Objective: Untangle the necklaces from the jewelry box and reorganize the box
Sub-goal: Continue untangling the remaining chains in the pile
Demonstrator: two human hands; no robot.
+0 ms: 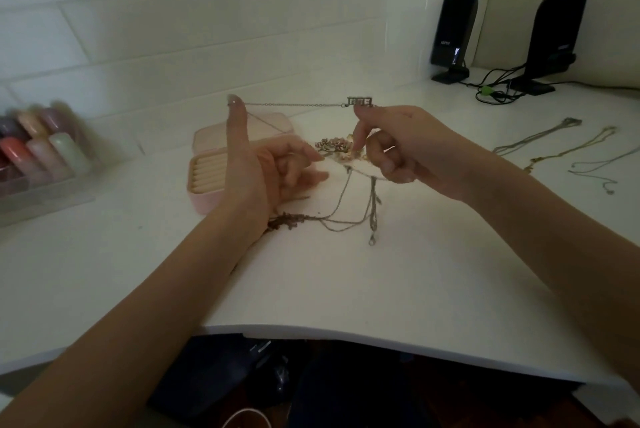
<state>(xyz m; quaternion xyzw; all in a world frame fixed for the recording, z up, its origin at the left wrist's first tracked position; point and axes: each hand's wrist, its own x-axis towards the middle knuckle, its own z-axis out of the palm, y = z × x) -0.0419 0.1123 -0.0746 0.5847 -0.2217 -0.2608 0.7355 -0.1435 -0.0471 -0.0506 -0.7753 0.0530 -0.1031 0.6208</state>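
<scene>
A silver nameplate necklace (360, 102) is stretched in the air between my hands. My left hand (266, 164) has its thumb straight up with the chain hooked over the tip, and its fingers lie loosely extended. My right hand (398, 147) pinches the chain just beside the nameplate, its other fingers curled. More chain hangs from my right hand to the table, ending in a clasp (371, 240) and a dark tangle (287, 219) by my left wrist. The open pink jewelry box (204, 171) sits behind my left hand. A small heap of jewelry (332, 147) lies between my hands.
Three separate necklaces (554, 147) lie spread out on the white desk at the right. Two black speakers (453, 32) with cables stand at the back right. A clear tray of coloured bottles (41, 150) sits at the left. The desk's front edge (346, 330) curves below my arms.
</scene>
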